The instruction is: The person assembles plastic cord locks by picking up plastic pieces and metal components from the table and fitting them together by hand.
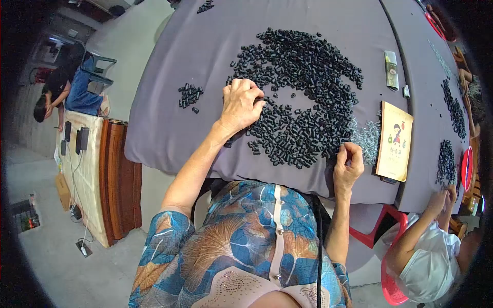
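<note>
A large spread of small black cylindrical pieces (pixel 287 56) covers the middle of the grey cloth. At its left edge my left hand (pixel 239 105) reaches down with fingers curled together; what lies under the fingertips is hidden. My right hand (pixel 347 167) is closed in a pinch at the lower right edge of the spread, close to a heap of small clear or silvery pieces (pixel 365 143). Whatever the right fingertips hold is too small to make out. A smaller group of black pieces (pixel 190 95) lies left of my left hand.
A worn booklet (pixel 394 141) lies right of the clear heap, with a flat packet (pixel 391 70) above it. The grey cloth (pixel 169 123) hangs over the near edge. A seated person (pixel 431 256) works at more black pieces (pixel 446 161) on the right. Another person sits far left.
</note>
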Demonstrator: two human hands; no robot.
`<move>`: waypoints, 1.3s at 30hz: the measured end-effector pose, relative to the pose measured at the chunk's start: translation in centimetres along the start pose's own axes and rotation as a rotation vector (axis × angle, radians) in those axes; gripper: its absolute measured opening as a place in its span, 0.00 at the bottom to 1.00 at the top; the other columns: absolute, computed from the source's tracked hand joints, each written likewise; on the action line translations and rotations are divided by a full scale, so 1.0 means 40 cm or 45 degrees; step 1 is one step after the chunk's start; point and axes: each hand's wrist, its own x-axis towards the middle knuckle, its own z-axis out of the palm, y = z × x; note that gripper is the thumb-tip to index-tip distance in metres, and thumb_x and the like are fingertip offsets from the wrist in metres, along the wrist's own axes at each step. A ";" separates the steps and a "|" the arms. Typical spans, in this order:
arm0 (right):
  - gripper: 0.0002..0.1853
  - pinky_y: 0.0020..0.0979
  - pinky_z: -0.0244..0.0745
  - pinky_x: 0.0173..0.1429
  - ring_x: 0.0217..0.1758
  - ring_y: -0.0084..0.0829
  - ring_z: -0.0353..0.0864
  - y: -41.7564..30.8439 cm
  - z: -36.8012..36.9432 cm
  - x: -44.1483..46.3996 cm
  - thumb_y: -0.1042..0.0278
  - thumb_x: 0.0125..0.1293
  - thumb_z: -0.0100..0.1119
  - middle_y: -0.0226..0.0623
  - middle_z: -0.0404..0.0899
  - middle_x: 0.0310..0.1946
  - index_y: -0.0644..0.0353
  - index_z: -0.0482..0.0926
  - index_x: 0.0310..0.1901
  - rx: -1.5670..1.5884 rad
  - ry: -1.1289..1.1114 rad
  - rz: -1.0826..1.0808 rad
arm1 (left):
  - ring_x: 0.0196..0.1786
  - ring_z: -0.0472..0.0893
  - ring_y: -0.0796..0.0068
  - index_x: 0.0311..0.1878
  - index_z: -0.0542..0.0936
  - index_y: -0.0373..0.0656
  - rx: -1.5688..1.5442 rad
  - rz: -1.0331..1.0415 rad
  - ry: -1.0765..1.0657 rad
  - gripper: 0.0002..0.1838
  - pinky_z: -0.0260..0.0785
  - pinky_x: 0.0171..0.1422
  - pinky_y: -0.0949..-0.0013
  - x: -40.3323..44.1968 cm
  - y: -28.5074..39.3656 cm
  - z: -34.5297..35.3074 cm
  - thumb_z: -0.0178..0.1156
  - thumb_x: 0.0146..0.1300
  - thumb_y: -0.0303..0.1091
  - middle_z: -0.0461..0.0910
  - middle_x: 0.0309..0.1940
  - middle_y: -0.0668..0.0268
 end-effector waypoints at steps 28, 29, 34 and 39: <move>0.05 0.23 0.68 0.31 0.27 0.24 0.73 -0.006 0.000 -0.003 0.83 0.55 0.55 0.36 0.74 0.28 0.65 0.73 0.34 -0.001 0.004 -0.009 | 0.39 0.72 0.59 0.33 0.74 0.43 0.184 -0.150 0.000 0.06 0.64 0.43 0.59 -0.019 0.026 0.032 0.59 0.53 0.31 0.73 0.30 0.62; 0.05 0.22 0.68 0.30 0.27 0.24 0.72 -0.009 -0.001 -0.002 0.83 0.55 0.55 0.36 0.74 0.28 0.65 0.73 0.34 0.006 0.002 -0.004 | 0.38 0.72 0.59 0.33 0.74 0.43 0.146 -0.157 0.024 0.06 0.64 0.44 0.59 -0.020 0.029 0.029 0.59 0.52 0.31 0.73 0.31 0.62; 0.09 0.25 0.70 0.33 0.30 0.28 0.74 -0.003 0.000 0.002 0.84 0.55 0.54 0.38 0.75 0.29 0.65 0.75 0.38 -0.082 0.018 -0.146 | 0.32 0.75 0.73 0.35 0.78 0.41 -0.455 -0.243 0.191 0.07 0.68 0.37 0.71 -0.029 0.041 0.005 0.62 0.52 0.28 0.74 0.29 0.67; 0.10 0.27 0.71 0.36 0.33 0.32 0.76 -0.054 0.012 0.011 0.86 0.54 0.53 0.41 0.75 0.32 0.65 0.76 0.39 -0.062 -0.004 -0.254 | 0.30 0.73 0.88 0.36 0.78 0.39 -0.979 -0.394 0.051 0.06 0.66 0.33 0.81 -0.055 0.088 -0.025 0.62 0.55 0.27 0.76 0.27 0.74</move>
